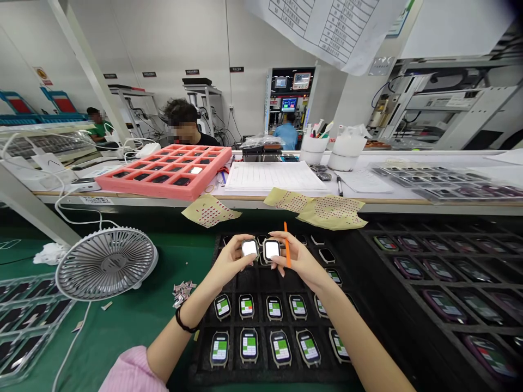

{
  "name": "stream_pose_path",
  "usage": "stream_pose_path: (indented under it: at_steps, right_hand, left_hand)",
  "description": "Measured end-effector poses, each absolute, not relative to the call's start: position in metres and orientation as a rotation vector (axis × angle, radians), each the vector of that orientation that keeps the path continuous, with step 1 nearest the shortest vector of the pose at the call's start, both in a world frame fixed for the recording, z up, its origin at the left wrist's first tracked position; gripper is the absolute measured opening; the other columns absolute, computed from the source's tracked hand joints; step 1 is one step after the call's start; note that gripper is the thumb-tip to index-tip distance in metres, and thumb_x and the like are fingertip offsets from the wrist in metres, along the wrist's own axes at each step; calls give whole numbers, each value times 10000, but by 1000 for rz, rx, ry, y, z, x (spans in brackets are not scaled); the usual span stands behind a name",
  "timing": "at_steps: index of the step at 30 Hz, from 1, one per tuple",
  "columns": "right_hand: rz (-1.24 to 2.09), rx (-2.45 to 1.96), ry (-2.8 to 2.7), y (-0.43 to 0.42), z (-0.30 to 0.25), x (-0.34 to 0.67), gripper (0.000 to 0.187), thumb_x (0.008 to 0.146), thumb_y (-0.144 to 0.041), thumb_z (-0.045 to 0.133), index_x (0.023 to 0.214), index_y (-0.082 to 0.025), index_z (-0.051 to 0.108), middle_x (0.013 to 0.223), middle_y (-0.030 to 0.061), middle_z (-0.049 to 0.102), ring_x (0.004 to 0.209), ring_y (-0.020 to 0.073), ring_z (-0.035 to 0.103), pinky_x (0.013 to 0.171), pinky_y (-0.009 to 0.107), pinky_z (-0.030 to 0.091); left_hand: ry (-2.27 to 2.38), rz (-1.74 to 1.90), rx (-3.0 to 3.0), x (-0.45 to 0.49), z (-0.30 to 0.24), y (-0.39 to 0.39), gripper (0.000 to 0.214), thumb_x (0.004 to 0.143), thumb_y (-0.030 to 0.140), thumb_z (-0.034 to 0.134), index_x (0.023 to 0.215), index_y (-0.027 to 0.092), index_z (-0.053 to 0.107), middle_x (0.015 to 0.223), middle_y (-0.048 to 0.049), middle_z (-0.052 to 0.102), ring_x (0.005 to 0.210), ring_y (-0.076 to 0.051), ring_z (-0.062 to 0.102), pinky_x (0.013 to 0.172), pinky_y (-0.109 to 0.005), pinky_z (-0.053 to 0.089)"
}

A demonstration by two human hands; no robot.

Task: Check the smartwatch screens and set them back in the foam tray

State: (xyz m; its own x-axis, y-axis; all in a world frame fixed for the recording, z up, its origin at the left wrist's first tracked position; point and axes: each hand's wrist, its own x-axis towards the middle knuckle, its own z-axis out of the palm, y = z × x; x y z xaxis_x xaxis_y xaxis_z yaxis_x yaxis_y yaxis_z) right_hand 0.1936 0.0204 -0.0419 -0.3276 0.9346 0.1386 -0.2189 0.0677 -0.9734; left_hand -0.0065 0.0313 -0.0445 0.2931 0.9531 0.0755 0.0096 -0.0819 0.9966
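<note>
My left hand (pixel 236 256) grips a smartwatch (pixel 249 248) without a strap, its screen lit white. Close beside it, my right hand (pixel 292 255) pinches a second white-lit smartwatch (pixel 272 250). An orange stick (pixel 286 245), perhaps a pen or pry tool, stands upright between the right fingers. Both hands hover over the far part of a black foam tray (pixel 249 282). In its nearer rows lie several watches with green and white screens, such as this watch (pixel 249 345); darker ones, like this watch (pixel 327 255), lie at the far side. My forearms cover part of the tray.
A white fan (pixel 107 262) stands left on the green mat (pixel 163 326), near small scraps (pixel 183 293). Another tray of watches (pixel 445 283) lies right. The shelf ahead bears a pink foam tray (pixel 196 188), papers (pixel 273 177) and white cups (pixel 314 148). Yellow sticker sheets (pixel 212 211) overhang its edge. Co-workers sit beyond.
</note>
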Motion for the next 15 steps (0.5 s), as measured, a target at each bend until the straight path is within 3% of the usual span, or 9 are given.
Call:
stream_pose_path:
  at_steps: [9, 15]
  right_hand:
    - [1453, -874, -1218, 23, -44, 190, 331, 753, -330, 711, 1048, -227, 602, 899, 12, 628, 463, 74, 556, 382, 204, 453]
    - [1427, -930, -1168, 23, -46, 186, 304, 731, -373, 723, 979, -211, 654, 776, -20, 580, 441, 59, 508, 331, 175, 402]
  left_hand:
    - [1068, 1061, 1337, -5, -45, 32, 363, 741, 482, 650, 950, 188, 622, 779, -9, 581, 581, -88, 488, 447, -163, 360]
    - [1103, 1021, 1311, -4, -41, 31, 386, 734, 547, 634, 856, 180, 637, 727, 3, 583, 536, -80, 489, 427, -163, 361]
